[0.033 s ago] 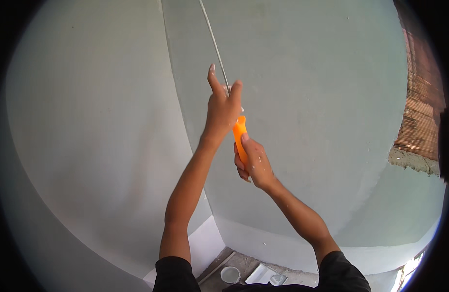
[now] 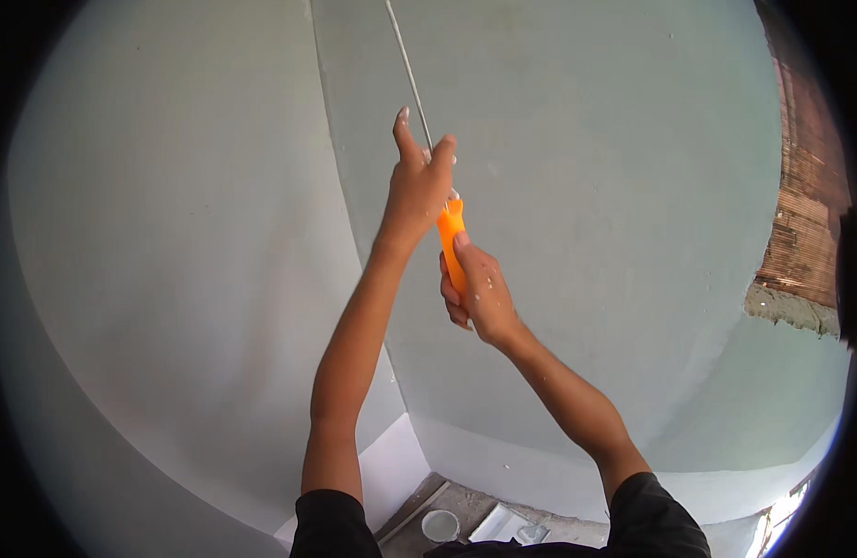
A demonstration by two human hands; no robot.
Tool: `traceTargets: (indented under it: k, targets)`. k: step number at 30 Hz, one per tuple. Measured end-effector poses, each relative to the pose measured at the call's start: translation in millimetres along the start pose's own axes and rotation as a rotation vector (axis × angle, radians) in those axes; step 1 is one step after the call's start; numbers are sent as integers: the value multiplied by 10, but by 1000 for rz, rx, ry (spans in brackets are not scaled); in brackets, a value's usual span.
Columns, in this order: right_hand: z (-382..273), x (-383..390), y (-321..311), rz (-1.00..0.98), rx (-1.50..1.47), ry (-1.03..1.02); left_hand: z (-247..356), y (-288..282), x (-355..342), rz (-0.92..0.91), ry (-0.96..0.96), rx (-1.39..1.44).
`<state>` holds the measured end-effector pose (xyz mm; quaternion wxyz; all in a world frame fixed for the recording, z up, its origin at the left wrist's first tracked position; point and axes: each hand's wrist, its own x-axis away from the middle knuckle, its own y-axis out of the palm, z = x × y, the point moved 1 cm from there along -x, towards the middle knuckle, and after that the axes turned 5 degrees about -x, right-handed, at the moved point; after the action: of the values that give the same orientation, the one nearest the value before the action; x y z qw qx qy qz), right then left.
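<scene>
My right hand (image 2: 485, 293) is wrapped around the orange handle of a paint roller (image 2: 452, 246), with the thumb lying along it. A long thin metal rod runs up from the handle past the top edge, so the roller end is out of view. Higher up, my left hand (image 2: 419, 191) is around the rod just above the handle. Its thumb and one finger stretch out while the other fingers are hidden behind the rod. Pale paint specks mark both hands. Behind them is a grey-green wall (image 2: 586, 232), meeting another grey wall (image 2: 187, 232) at a corner to the left.
On the floor by the corner are a round bucket (image 2: 441, 526) of pale liquid and a white paint tray (image 2: 503, 523). A narrow strip (image 2: 415, 511) lies beside the bucket. At right, an opening with a rough cement edge (image 2: 791, 310) shows brown slatted material (image 2: 800, 232).
Both hands and the paint roller have shifted slightly up and a little left. The grips look the same.
</scene>
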<state>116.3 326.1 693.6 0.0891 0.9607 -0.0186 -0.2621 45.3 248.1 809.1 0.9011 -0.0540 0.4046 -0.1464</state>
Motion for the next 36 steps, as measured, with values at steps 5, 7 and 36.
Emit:
traceTargets:
  k: [5, 7, 36]
  targets:
    - [-286, -1004, 520, 54, -160, -16, -48, -394, -726, -85, 36, -9]
    - [-297, -1238, 656, 71, -214, -28, -96, -469, -951, 6, 215, -259]
    - [406, -1279, 633, 254, -270, -27, -799, -342, -838, 39, 360, -324]
